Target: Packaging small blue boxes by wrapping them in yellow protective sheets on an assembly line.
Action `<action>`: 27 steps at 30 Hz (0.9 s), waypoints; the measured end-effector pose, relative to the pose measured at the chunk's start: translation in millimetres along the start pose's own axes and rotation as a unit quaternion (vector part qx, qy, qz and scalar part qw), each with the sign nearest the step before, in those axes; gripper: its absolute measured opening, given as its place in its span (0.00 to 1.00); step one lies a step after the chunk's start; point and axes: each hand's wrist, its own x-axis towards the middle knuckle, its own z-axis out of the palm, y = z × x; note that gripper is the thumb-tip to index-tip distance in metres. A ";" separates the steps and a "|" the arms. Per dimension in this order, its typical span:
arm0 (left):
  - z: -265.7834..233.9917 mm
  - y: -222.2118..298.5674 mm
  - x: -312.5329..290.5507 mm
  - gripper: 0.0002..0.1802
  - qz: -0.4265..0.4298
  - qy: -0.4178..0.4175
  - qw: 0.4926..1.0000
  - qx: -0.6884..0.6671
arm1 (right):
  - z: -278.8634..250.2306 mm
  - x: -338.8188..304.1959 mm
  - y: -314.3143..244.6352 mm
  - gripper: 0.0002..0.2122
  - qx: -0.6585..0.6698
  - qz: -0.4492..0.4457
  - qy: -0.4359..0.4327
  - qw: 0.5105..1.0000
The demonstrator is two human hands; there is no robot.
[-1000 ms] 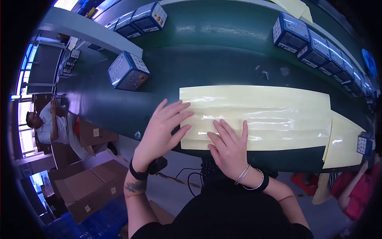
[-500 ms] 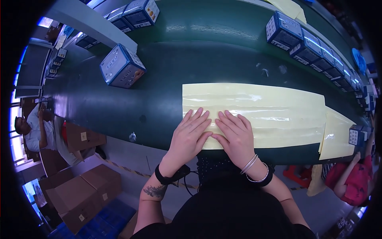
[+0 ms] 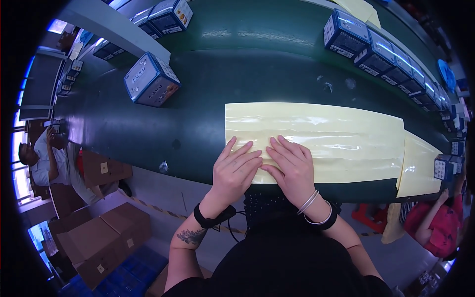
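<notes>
A long, pale yellow glossy sheet (image 3: 341,143), apparently backing paper with clear shiny strips along it, lies on the dark green table in front of me. My left hand (image 3: 236,166) rests on the sheet's left end, palm down, with its fingers spread. Beside it, my right hand (image 3: 291,161) lies in the same way, thumb pointing toward the left hand. Both hands touch the sheet, and I see nothing gripped in either one. What is under the palms is hidden.
A blue-and-silver box (image 3: 152,79) stands at the left on the dark green table (image 3: 198,79). A row of similar boxes (image 3: 381,54) runs along the far right. More yellow sheets (image 3: 418,166) lie at the right end. Co-workers sit at left (image 3: 47,158) and right (image 3: 435,225).
The boxes in the far row have shifted slightly to the left. My left hand's fingers have spread and bent a little; both hands stay on the sheet.
</notes>
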 end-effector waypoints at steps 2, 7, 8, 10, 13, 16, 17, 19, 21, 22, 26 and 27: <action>0.3 7.2 2.6 0.09 -0.023 0.000 1.000 -0.008 | -3.9 -3.0 1.4 0.16 0.001 0.001 0.000 1.000; 3.7 18.2 6.5 0.09 -0.007 0.004 1.000 0.020 | -10.1 -9.2 6.0 0.16 0.012 0.000 0.000 1.000; 4.4 18.6 6.5 0.09 0.012 0.005 0.999 0.031 | -11.7 -10.2 7.5 0.17 0.014 0.000 -0.002 1.000; 6.6 19.6 6.0 0.09 0.032 0.006 0.999 0.042 | -15.9 -11.4 10.7 0.17 0.015 0.000 -0.003 1.000; 8.5 21.8 3.5 0.10 0.046 0.008 0.999 0.028 | -20.1 -12.4 14.6 0.18 0.025 -0.001 -0.016 1.000; 10.4 27.0 7.6 0.08 0.028 0.001 0.999 0.038 | -24.3 -10.8 18.0 0.19 0.028 -0.002 -0.024 0.999; 10.0 29.7 10.6 0.08 0.019 -0.002 0.999 0.042 | -26.6 -10.4 18.9 0.19 0.028 -0.003 -0.028 0.999; 3.9 34.9 13.0 0.08 -0.019 -0.021 1.000 -0.013 | -33.6 -13.3 20.5 0.20 0.023 0.001 -0.033 0.999; -2.6 37.5 21.5 0.08 -0.094 -0.060 0.986 -0.123 | -42.7 -16.7 26.0 0.21 0.010 0.008 -0.045 0.999; -5.4 37.3 33.7 0.08 -0.085 -0.058 0.987 -0.126 | -47.6 -17.1 31.0 0.21 0.002 0.009 -0.038 0.999; -13.3 45.1 115.7 0.10 -0.015 -0.111 0.984 -0.137 | -66.5 -26.8 52.5 0.23 -0.022 0.043 -0.040 0.998; -9.0 46.5 141.6 0.10 0.017 -0.130 0.982 -0.135 | -71.4 -28.1 55.7 0.23 -0.020 0.052 -0.034 0.998</action>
